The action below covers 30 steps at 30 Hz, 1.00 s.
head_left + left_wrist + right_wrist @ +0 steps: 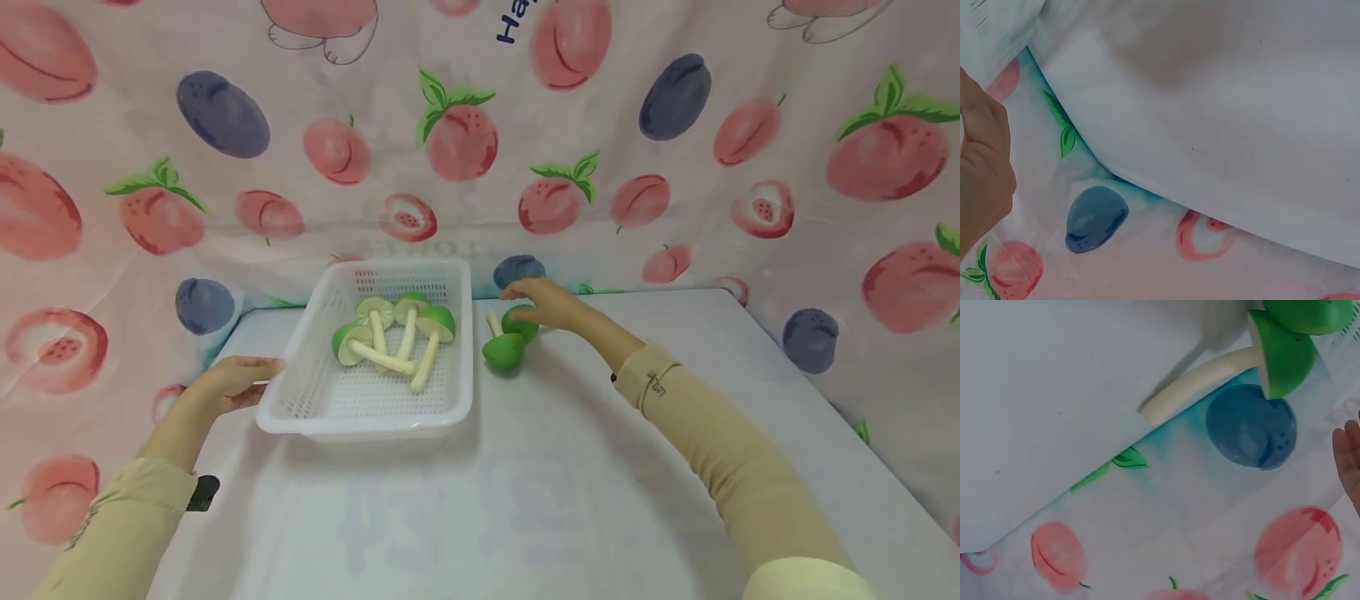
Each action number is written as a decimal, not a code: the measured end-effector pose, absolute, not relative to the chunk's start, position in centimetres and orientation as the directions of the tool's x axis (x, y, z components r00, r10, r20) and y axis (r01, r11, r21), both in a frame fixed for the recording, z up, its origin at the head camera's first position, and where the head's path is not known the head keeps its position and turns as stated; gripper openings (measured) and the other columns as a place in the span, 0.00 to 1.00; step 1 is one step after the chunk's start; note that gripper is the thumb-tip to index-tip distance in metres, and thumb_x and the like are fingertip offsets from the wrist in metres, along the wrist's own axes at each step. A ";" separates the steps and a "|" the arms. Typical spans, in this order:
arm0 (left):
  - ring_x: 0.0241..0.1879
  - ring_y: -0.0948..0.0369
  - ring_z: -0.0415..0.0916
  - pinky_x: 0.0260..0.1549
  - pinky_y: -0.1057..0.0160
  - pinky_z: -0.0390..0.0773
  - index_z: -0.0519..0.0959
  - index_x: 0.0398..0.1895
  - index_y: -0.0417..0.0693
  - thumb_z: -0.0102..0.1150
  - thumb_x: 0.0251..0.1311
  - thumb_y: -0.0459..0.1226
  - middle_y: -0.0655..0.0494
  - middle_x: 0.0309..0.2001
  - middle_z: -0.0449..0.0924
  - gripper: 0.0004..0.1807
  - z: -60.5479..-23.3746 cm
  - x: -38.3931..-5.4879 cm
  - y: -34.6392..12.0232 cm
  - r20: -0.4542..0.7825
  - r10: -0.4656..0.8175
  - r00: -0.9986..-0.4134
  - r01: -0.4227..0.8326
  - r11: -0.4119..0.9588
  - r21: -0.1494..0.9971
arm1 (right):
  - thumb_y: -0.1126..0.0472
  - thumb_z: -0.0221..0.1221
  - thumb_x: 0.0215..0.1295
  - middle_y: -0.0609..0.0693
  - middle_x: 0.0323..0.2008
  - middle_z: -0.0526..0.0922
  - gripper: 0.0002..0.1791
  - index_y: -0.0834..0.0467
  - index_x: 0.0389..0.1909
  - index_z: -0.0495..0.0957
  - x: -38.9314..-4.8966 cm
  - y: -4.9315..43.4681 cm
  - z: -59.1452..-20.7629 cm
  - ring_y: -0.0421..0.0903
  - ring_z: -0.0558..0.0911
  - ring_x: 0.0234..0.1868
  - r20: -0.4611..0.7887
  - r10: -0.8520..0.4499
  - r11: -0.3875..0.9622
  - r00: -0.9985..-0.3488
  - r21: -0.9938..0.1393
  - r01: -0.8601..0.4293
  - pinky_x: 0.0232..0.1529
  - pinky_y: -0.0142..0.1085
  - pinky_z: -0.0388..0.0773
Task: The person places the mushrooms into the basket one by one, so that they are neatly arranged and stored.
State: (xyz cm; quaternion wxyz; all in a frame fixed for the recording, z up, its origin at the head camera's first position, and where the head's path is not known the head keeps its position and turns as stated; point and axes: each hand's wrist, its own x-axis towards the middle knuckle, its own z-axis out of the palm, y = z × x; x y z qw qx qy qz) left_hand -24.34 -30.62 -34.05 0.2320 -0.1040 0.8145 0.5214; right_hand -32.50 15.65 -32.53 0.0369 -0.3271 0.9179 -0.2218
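Note:
A white plastic basket (367, 423) holds several toy mushrooms (431, 346) with green caps and cream stems. My left hand (236, 382) is at the basket's left side, its fingertips right at the rim; in the left wrist view only part of this hand (985, 162) shows. Two more mushrooms lie on the table right of the basket: a front one (504, 353) and a rear one (525, 330), whose cap my right hand (546, 303) partly covers in the head view. The right hand's fingers reach loosely over it, holding nothing. In the right wrist view, the rear mushroom's stem (1204, 381) lies along the table edge.
The white table (525, 500) ends at the back against a hanging cloth (480, 217) printed with peaches and blue fruit. The same cloth runs down along both sides of the table.

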 end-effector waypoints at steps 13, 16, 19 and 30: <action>0.27 0.73 0.74 0.30 0.74 0.78 0.55 0.65 0.23 0.49 0.68 0.43 0.69 0.26 0.74 0.34 -34.5 -24.2 -30.4 -0.466 0.065 -0.882 -0.392 0.446 0.804 | 0.66 0.58 0.63 0.64 0.56 0.74 0.22 0.68 0.57 0.71 -33.6 17.8 -36.1 0.63 0.71 0.58 0.061 -0.523 0.725 -0.850 -0.493 -0.481 0.59 0.52 0.69; 0.27 0.73 0.74 0.30 0.74 0.78 0.53 0.66 0.24 0.49 0.68 0.43 0.69 0.26 0.73 0.35 -34.3 -24.5 -30.3 -0.459 0.061 -0.886 -0.385 0.455 0.803 | 0.65 0.58 0.64 0.65 0.58 0.72 0.23 0.68 0.58 0.69 -34.0 18.3 -36.4 0.64 0.70 0.60 0.055 -0.481 0.751 -0.875 -0.489 -0.443 0.60 0.53 0.68; 0.27 0.73 0.73 0.29 0.74 0.78 0.53 0.66 0.25 0.49 0.68 0.44 0.70 0.26 0.73 0.35 -34.1 -24.6 -30.2 -0.453 0.049 -0.890 -0.382 0.461 0.801 | 0.65 0.57 0.64 0.67 0.59 0.70 0.24 0.69 0.60 0.68 -34.3 18.7 -36.6 0.64 0.69 0.60 0.064 -0.445 0.765 -0.893 -0.492 -0.416 0.61 0.53 0.68; 0.28 0.73 0.74 0.29 0.74 0.78 0.53 0.66 0.25 0.49 0.68 0.43 0.71 0.25 0.74 0.35 -34.3 -24.3 -30.6 -0.447 0.054 -0.893 -0.378 0.452 0.808 | 0.62 0.59 0.64 0.70 0.60 0.68 0.27 0.69 0.61 0.66 -35.2 19.2 -38.1 0.67 0.69 0.59 0.049 -0.410 0.754 -0.911 -0.543 -0.368 0.60 0.54 0.68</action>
